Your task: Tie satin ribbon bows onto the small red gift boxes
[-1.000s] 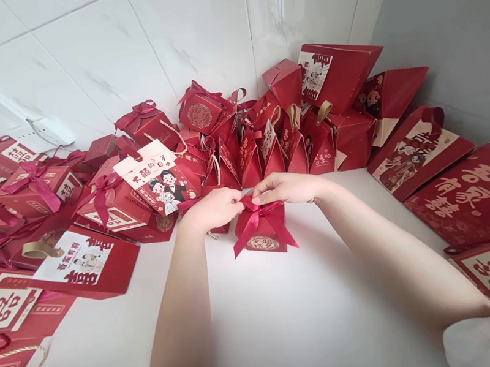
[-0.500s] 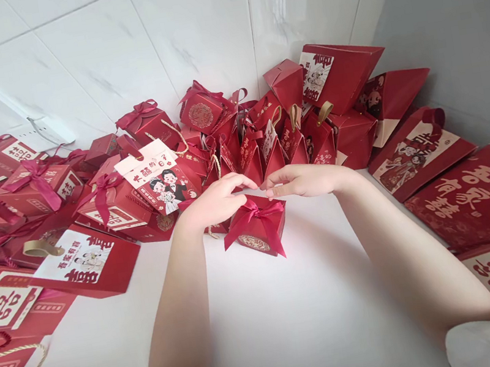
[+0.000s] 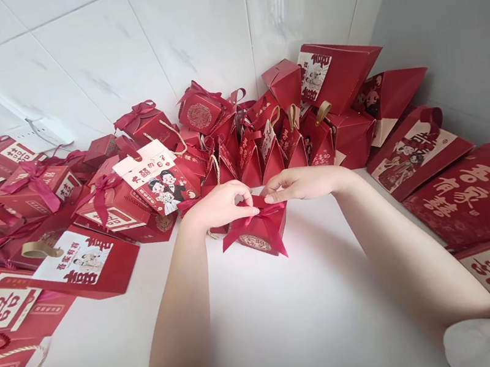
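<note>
A small red gift box (image 3: 254, 243) with a round gold emblem sits on the white tabletop (image 3: 285, 320). On its top is a dark red ribbon bow (image 3: 273, 228), whose two tails hang down over the front. My left hand (image 3: 220, 205) is closed, with thumb and forefinger pinching the bow at its middle. From the other side, my right hand (image 3: 303, 183) has its thumb and fingertips on the bow's right loop, fingers drawn together. The fingertips partly hide the knot and the box top.
Red gift boxes with ribbons (image 3: 34, 187) crowd the left side. More boxes (image 3: 250, 155) stand along the tiled wall (image 3: 196, 24), and red gift bags (image 3: 416, 150) lean at the right. A box with a cartoon couple (image 3: 162, 187) stands just beyond my left hand.
Both hands have lowered slightly onto the bow. The left fingers have curled and closed on the ribbon at its knot, and the right fingertips have come down to the loop. The box stays in place.
</note>
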The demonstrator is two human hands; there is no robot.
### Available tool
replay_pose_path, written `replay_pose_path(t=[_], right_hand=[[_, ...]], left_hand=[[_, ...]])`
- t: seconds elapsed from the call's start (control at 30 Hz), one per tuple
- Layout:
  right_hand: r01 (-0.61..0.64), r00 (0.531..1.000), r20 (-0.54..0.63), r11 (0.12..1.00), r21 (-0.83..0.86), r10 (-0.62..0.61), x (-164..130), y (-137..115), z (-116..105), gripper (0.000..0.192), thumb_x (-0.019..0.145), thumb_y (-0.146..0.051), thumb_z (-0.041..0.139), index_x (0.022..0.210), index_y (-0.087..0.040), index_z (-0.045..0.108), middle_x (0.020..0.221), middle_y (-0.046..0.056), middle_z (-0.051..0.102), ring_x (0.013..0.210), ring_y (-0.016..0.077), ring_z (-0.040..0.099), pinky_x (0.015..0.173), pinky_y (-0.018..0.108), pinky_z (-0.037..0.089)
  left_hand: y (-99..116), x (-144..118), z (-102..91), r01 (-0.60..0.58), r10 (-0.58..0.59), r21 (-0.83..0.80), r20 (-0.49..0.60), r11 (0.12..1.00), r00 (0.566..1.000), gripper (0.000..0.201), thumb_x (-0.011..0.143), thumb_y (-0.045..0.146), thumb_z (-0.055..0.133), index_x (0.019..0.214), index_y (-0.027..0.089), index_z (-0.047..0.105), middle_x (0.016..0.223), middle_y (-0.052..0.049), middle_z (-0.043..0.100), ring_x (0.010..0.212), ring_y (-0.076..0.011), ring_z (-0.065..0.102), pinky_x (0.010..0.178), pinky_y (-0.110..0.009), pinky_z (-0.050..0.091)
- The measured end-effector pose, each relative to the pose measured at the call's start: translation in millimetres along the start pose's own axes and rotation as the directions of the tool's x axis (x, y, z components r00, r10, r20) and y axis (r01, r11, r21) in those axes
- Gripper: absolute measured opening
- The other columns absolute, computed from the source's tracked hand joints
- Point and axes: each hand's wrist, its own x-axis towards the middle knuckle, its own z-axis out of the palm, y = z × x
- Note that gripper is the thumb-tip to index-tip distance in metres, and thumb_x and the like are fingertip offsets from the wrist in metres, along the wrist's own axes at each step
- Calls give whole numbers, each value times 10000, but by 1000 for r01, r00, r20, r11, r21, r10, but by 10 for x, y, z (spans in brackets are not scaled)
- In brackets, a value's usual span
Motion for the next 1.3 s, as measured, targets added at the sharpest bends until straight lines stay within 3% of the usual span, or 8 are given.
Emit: replay_pose_path(t=[0.23, 0.37, 0.57, 0.8, 0.97, 1.17, 1.3], right_hand=[[92, 994, 53, 996, 12, -93, 10, 40, -10, 476, 835, -646, 583, 756, -185, 671, 816, 35, 613, 825, 202, 524, 786, 316, 386], [65, 997, 43, 998, 23, -66, 2, 48, -14, 479, 863, -631, 553, 704, -185, 622, 815, 29, 615, 791, 189, 519, 781, 316, 386], [14, 1000, -15, 1000, 1, -14, -5, 46, -17, 452, 868, -610, 560, 719, -184, 595, 777, 11, 562, 730, 163, 465, 720, 304, 359], [30, 999, -29, 999, 22, -29, -6, 68, -18, 412, 867, -587, 579, 788, -187, 635, 817, 13, 573, 741, 160, 458, 701, 294, 344], [28, 999, -33, 999, 43, -27, -7, 58, -12, 422, 863, -593, 589, 807, -180, 655, 798, 10, 560, 708, 144, 428, 644, 275, 316], [19, 994, -104, 999, 35, -15, 43, 39, 26, 520, 887, -678, 509, 878, -203, 718, 762, 4, 497, 667, 135, 378, 622, 282, 299], [28, 983, -185, 998, 50, -19, 134, 100, 61, 567, 880, -714, 490, 814, -197, 712, 773, 17, 487, 700, 151, 412, 667, 297, 332]], left_hand=[[-85, 22, -3, -11, 11, 8, 42, 1000, 999, 418, 814, 555, 562, 614, 193, 624, 1226, -14, 610, 936, -188, 637, 795, -293, 472], [-98, -1, -38, 36, -36, 0, 3, 999, 999, 492, 824, 627, 496, 640, 206, 674, 1045, -40, 669, 883, -210, 645, 793, -309, 482], [-104, -26, -56, 120, -120, 27, -19, 992, 993, 535, 812, 689, 477, 675, 211, 677, 790, -40, 652, 721, -210, 623, 651, -307, 464], [-72, 25, 3, 28, -28, -15, -48, 1000, 998, 406, 807, 610, 552, 865, 243, 717, 1040, -20, 671, 899, -199, 630, 787, -303, 488], [-30, 76, 72, -65, 64, -35, -43, 997, 997, 240, 792, 474, 631, 861, 273, 742, 1259, 0, 596, 1005, -194, 626, 891, -321, 480], [-28, 136, 134, -77, 77, -31, -10, 997, 997, 232, 770, 449, 655, 856, 252, 743, 1163, -15, 613, 1038, -219, 613, 916, -340, 474], [-32, 158, 161, -82, 81, -21, -16, 996, 997, 217, 762, 437, 660, 821, 245, 742, 1214, -26, 588, 1082, -235, 594, 949, -355, 465]])
